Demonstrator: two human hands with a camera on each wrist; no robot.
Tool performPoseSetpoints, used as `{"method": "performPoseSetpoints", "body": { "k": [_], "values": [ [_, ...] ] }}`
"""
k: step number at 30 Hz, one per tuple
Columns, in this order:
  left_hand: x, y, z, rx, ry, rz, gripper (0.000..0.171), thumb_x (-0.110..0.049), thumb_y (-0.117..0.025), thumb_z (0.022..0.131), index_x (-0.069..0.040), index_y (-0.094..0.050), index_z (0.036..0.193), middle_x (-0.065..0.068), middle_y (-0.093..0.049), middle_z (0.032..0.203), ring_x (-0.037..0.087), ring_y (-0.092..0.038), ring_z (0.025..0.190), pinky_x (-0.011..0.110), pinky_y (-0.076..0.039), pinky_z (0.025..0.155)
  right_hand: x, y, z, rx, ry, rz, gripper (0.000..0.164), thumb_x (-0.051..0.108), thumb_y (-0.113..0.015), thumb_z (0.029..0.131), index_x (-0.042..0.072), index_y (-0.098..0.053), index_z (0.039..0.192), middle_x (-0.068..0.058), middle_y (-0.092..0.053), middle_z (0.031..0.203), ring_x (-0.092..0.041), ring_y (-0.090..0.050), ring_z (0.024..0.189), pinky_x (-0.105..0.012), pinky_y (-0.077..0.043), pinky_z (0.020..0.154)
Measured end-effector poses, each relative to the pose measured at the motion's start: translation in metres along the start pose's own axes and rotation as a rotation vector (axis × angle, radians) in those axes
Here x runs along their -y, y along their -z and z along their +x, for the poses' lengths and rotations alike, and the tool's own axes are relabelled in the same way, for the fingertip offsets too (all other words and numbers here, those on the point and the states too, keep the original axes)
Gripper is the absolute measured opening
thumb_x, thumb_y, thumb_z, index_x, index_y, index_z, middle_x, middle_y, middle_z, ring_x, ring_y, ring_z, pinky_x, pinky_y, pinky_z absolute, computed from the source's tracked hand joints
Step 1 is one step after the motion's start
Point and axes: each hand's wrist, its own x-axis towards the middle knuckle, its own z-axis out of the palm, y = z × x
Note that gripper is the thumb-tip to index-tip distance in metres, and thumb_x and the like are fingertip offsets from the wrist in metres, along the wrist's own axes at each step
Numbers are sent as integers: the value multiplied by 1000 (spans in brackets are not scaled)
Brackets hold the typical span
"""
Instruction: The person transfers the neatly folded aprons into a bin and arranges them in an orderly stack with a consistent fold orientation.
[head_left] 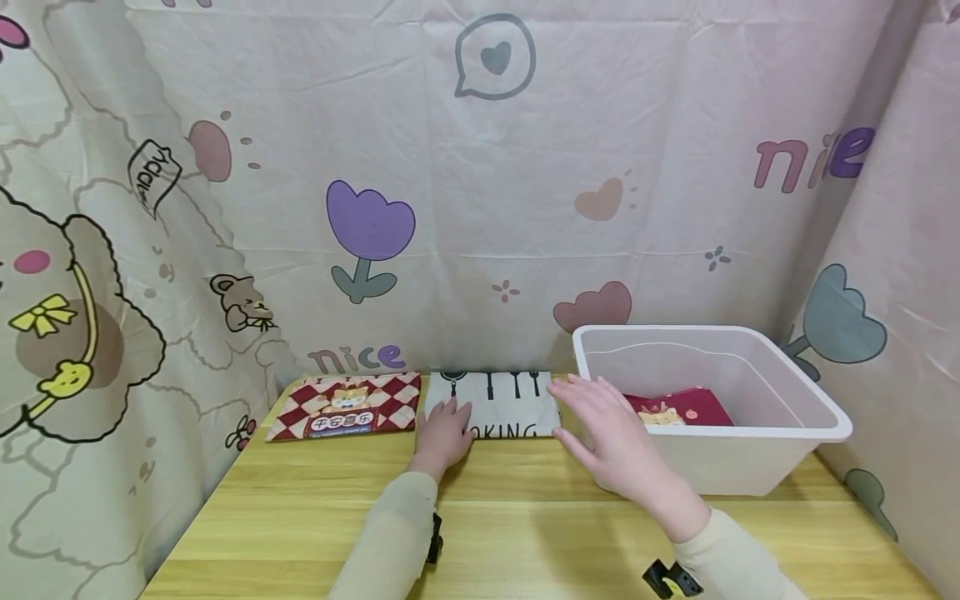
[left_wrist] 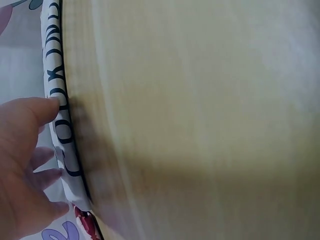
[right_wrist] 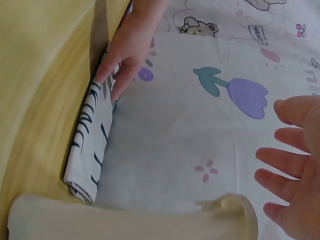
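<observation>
A folded white cloth printed with black kitchen utensils and large lettering lies flat at the back of the table. My left hand rests on its left part, fingers spread over the top and thumb at the near edge. In the left wrist view the thumb touches the lettered fold. My right hand is raised between the cloth and the white bin, fingers extended and holding nothing. The right wrist view shows the layered folded end of the cloth.
To the left lies a folded red-and-white checkered cloth with a cartoon animal. A white plastic bin stands at the right, a red cloth inside it. A patterned curtain hangs behind the wooden table.
</observation>
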Motion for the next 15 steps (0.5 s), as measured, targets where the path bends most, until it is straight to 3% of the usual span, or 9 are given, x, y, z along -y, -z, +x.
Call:
{"method": "performPoseSetpoints", "body": {
  "k": [6,15],
  "values": [
    [2,-4,0,65,21,-10,49,-36,-55,101,-20,-51,146,14,-40,153,39,-32,141,65,-22,111,7,-10,0,-14,17,30,55,18,-77,83,3,-60,133,-12,-62,132,-34,-51,129,-58,-32,109],
    [1,-1,-2,94,2,-17,43,-33,-56,101,-21,-57,142,14,-45,149,39,-38,137,65,-28,108,17,-26,0,-10,23,76,53,19,-78,84,3,-61,132,-11,-63,130,-34,-53,127,-55,-33,110]
  ]
}}
